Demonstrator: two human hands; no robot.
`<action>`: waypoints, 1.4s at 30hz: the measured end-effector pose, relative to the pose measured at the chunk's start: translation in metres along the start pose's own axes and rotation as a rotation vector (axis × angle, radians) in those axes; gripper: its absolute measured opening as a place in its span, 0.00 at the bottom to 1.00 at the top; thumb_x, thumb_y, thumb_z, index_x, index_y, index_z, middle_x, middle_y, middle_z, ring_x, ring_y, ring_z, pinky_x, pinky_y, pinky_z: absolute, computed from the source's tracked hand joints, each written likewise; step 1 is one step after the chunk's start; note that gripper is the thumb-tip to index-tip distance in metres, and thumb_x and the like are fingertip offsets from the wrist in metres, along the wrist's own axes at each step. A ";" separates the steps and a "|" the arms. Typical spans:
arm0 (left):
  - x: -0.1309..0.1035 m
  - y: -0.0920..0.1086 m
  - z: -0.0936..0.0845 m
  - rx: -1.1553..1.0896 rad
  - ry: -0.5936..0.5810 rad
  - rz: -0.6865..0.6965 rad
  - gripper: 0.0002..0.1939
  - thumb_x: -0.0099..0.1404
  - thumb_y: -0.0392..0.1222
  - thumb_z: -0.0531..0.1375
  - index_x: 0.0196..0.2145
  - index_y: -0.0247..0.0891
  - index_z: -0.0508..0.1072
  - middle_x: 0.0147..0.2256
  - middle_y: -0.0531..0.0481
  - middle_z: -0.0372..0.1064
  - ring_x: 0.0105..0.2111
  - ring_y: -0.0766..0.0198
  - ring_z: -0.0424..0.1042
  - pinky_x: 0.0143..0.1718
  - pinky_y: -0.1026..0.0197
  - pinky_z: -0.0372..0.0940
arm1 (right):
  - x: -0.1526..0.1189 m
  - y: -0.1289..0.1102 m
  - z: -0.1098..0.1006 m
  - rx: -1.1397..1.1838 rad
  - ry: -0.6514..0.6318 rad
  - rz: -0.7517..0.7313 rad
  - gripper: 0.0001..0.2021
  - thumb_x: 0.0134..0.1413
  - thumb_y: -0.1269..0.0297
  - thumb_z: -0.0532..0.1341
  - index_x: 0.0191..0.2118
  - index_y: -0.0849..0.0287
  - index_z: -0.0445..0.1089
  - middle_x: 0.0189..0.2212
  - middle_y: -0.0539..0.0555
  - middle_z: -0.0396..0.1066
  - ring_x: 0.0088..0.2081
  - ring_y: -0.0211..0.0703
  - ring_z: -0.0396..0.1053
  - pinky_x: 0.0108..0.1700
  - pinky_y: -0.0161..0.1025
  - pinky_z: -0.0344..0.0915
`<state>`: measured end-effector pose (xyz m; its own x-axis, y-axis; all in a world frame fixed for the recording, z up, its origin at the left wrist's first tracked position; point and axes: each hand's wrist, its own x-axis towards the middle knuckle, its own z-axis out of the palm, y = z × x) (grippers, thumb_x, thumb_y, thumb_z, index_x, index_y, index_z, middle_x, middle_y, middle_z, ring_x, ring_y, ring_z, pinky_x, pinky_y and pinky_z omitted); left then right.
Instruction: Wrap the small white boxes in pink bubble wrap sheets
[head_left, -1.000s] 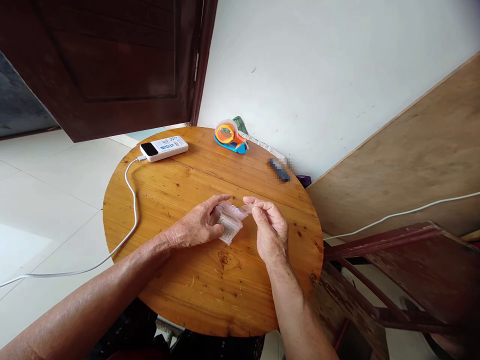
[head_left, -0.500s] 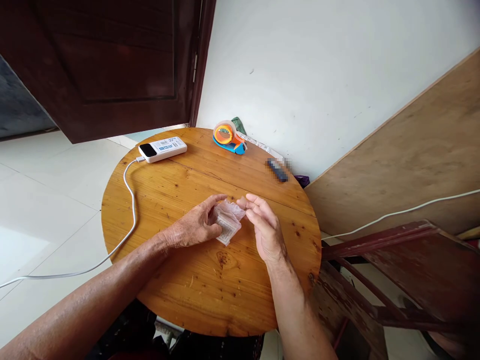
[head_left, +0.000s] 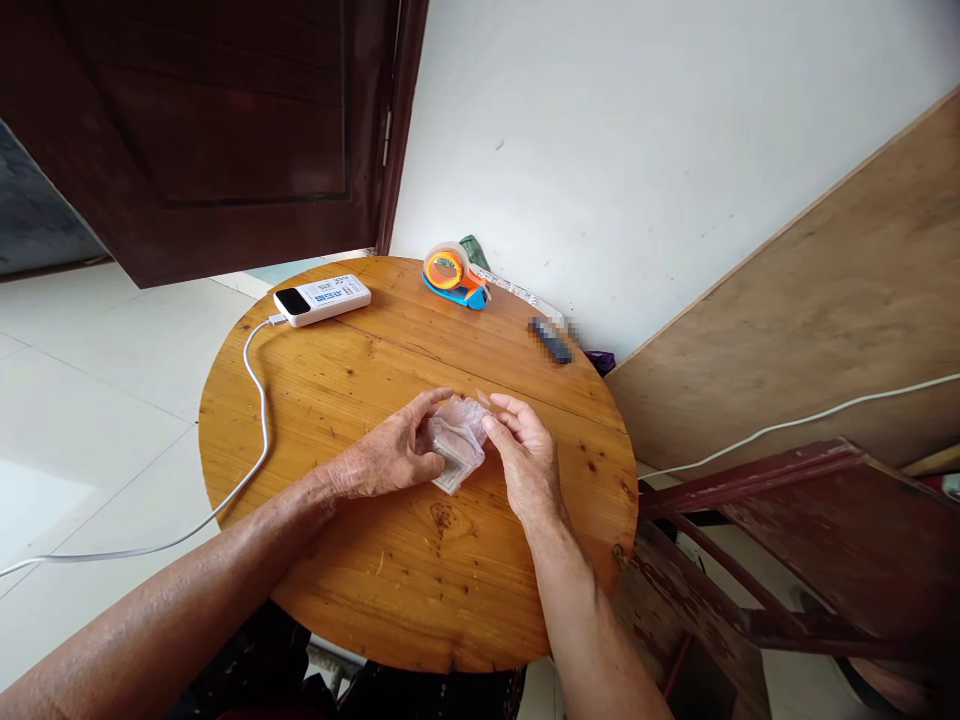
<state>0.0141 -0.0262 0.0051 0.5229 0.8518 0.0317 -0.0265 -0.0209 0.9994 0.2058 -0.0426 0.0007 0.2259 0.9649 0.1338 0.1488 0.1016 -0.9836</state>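
A small flat whitish pack point(head_left: 454, 468) lies in thin, crinkled clear plastic wrapping point(head_left: 466, 416) near the middle of the round table. My left hand point(head_left: 390, 448) grips its left side, thumb on the near edge and fingers curled behind. At the other side, my right hand point(head_left: 529, 450) pinches the wrapping's upper right edge between thumb and fingers. A small see-through flap sticks up by the right fingertips. What the pack contains cannot be made out.
On the wooden table point(head_left: 360, 590) are a white power bank point(head_left: 330, 300) with a cable point(head_left: 264, 400), an orange and blue tape dispenser point(head_left: 454, 278), and a blurred dark object point(head_left: 551, 342). A white wall stands behind; a red-brown wooden chair point(head_left: 810, 540) is at the right.
My right hand has moved slightly left and closed on the edge of the plastic wrapping, which is now spread wider. My left hand keeps its grip on the pack.
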 end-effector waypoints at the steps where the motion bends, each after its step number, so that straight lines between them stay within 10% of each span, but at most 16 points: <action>1: 0.000 0.000 0.000 -0.021 -0.024 -0.008 0.42 0.53 0.38 0.64 0.64 0.38 0.56 0.46 0.45 0.70 0.43 0.57 0.72 0.42 0.57 0.68 | 0.000 0.001 0.000 0.005 0.018 -0.005 0.18 0.51 0.57 0.67 0.47 0.56 0.70 0.35 0.53 0.78 0.37 0.46 0.75 0.43 0.44 0.70; 11: 0.001 0.003 -0.002 -0.184 -0.120 -0.051 0.41 0.57 0.43 0.64 0.64 0.39 0.52 0.51 0.41 0.66 0.47 0.52 0.70 0.46 0.51 0.65 | 0.006 0.003 -0.003 0.077 0.202 -0.049 0.18 0.48 0.55 0.69 0.43 0.58 0.73 0.30 0.52 0.76 0.30 0.42 0.70 0.33 0.39 0.66; 20: 0.002 0.004 -0.005 -0.185 -0.073 -0.111 0.16 0.59 0.50 0.65 0.37 0.36 0.69 0.30 0.53 0.66 0.28 0.67 0.64 0.30 0.64 0.58 | 0.008 0.003 -0.004 0.123 0.249 -0.071 0.15 0.46 0.56 0.69 0.40 0.58 0.74 0.31 0.53 0.77 0.31 0.42 0.70 0.30 0.37 0.64; 32: 0.003 0.002 0.000 -0.388 -0.007 -0.233 0.28 0.50 0.43 0.67 0.49 0.36 0.72 0.39 0.48 0.72 0.32 0.62 0.69 0.35 0.59 0.63 | 0.002 -0.008 -0.007 -0.200 0.406 -0.295 0.11 0.52 0.58 0.65 0.39 0.58 0.71 0.29 0.50 0.71 0.30 0.40 0.67 0.35 0.38 0.64; 42: 0.002 0.004 0.002 -0.514 -0.088 -0.159 0.27 0.56 0.46 0.67 0.53 0.36 0.75 0.48 0.43 0.75 0.46 0.51 0.73 0.49 0.53 0.64 | -0.013 -0.016 0.007 -0.305 -0.084 -0.145 0.15 0.51 0.51 0.67 0.35 0.54 0.66 0.25 0.47 0.70 0.25 0.39 0.67 0.28 0.35 0.63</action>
<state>0.0168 -0.0252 0.0089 0.6233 0.7760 -0.0962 -0.3433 0.3820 0.8580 0.1936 -0.0552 0.0136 0.1029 0.9636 0.2468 0.4577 0.1744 -0.8718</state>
